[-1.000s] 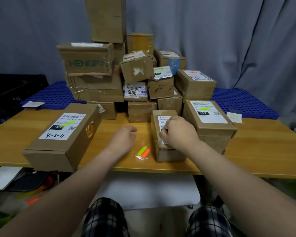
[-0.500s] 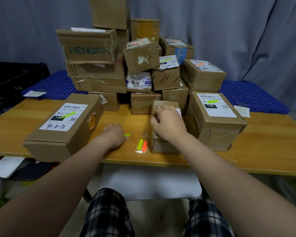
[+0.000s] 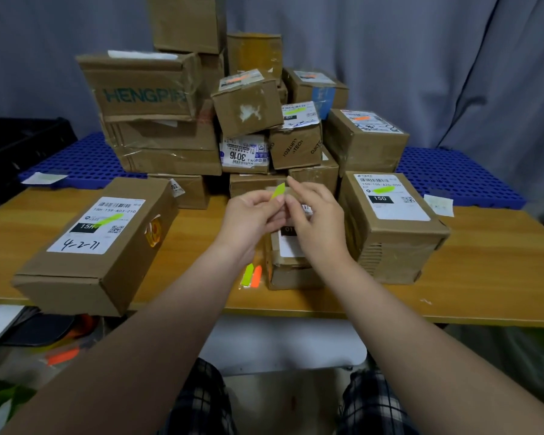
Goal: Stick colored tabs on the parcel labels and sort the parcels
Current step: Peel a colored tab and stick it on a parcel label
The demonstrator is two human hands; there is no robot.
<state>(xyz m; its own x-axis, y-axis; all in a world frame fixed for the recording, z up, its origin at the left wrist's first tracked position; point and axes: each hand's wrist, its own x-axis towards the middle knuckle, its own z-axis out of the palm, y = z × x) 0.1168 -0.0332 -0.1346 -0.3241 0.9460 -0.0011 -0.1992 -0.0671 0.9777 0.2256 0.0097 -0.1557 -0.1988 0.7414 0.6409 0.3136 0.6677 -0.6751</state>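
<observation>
Both hands have risen from the worktop (image 3: 490, 265) and now meet above the small parcel (image 3: 291, 268), which stands at the front edge. The left hand (image 3: 252, 215) pinches the green tab (image 3: 279, 191) at its lower end, and the tab stands up above the fingertips. The right hand (image 3: 316, 221) touches the tab's side with curled fingers; whether it also grips, I cannot tell.

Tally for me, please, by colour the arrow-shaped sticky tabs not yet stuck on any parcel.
Green: 2, a green arrow-shaped sticky tab pinched between the left hand and right hand, a second green tab on the wooden table.
Orange: 1, an orange arrow-shaped tab beside it.
Total: 3
</observation>
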